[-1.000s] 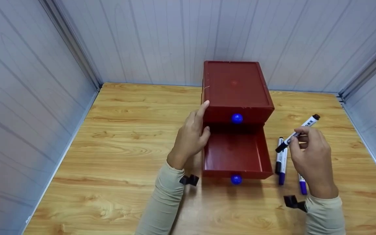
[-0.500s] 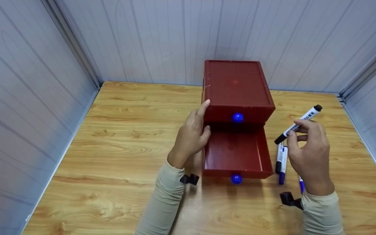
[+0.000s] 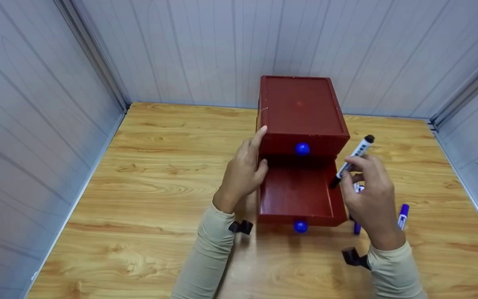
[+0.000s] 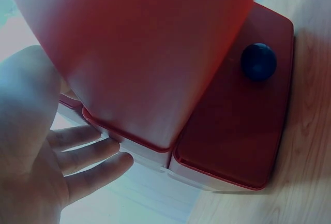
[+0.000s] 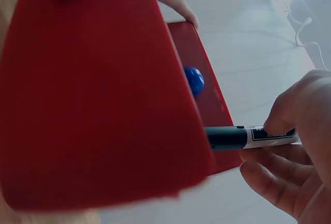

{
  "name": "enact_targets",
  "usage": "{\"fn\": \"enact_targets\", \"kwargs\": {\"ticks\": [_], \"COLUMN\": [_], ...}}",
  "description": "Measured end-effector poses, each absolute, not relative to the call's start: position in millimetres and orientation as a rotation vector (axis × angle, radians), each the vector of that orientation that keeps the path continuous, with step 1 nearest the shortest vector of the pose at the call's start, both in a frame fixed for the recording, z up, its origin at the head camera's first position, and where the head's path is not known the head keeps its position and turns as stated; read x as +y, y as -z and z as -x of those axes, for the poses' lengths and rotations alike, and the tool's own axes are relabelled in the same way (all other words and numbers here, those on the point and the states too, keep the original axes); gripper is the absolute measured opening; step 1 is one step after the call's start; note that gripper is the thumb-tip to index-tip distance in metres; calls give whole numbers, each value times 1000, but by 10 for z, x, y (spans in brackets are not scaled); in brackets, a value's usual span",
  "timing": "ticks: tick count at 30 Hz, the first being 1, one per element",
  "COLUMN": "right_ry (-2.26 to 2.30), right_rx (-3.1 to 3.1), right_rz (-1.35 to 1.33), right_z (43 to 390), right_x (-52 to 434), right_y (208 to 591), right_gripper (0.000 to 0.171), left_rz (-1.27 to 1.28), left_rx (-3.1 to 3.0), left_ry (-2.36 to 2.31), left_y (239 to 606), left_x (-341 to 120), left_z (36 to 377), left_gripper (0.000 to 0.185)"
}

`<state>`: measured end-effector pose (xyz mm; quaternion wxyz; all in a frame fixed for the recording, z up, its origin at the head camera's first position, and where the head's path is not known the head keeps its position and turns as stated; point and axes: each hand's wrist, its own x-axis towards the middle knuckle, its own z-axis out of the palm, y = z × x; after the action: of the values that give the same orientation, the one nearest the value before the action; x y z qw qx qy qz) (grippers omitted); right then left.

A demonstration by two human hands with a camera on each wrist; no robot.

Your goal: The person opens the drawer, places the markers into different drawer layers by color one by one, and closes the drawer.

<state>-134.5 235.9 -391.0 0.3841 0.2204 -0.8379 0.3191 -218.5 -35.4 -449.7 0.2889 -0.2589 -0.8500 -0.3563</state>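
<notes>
A red two-drawer box (image 3: 299, 104) stands at the back middle of the wooden table (image 3: 160, 174). Its lower drawer (image 3: 297, 193) is pulled out and empty, with a blue knob (image 3: 300, 226) on its front. My left hand (image 3: 255, 151) rests with straight fingers against the box's left side; the left wrist view shows the fingers (image 4: 88, 154) lying along the box wall (image 4: 155, 53). My right hand (image 3: 357, 168) pinches a white marker with a black cap (image 3: 357, 153), tilted, over the drawer's right edge. In the right wrist view the marker (image 5: 248, 137) points at the red box.
Loose markers lie on the table right of the drawer: one with a blue cap (image 3: 402, 216), another partly hidden behind my right hand (image 3: 357, 227). The upper drawer, with its blue knob (image 3: 302, 149), is closed. Grey panel walls enclose the table on three sides.
My right hand has carried the marker left, from above the table to above the drawer's right edge. A blue-capped marker now shows right of that hand. The left hand has stayed put.
</notes>
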Motion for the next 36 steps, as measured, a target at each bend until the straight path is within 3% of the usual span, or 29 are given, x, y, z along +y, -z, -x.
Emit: {"fn": "enact_targets", "kwargs": {"ticks": [21,36], "right_ry": [-691,-658], "right_rx": [-2283,-2399], "right_rz": [-885,-942], "right_z": [1260,1293], "right_x": [1970,1913], "right_y": [4098,4126], "right_gripper": [36,29], "left_rz": [681,680], "left_rx": [-2301,-2294], "left_ry": [949,943], "left_y": [4514,4503], "left_x": [-366,-368], "left_z": [2182,2190], "left_gripper": [84,84]}}
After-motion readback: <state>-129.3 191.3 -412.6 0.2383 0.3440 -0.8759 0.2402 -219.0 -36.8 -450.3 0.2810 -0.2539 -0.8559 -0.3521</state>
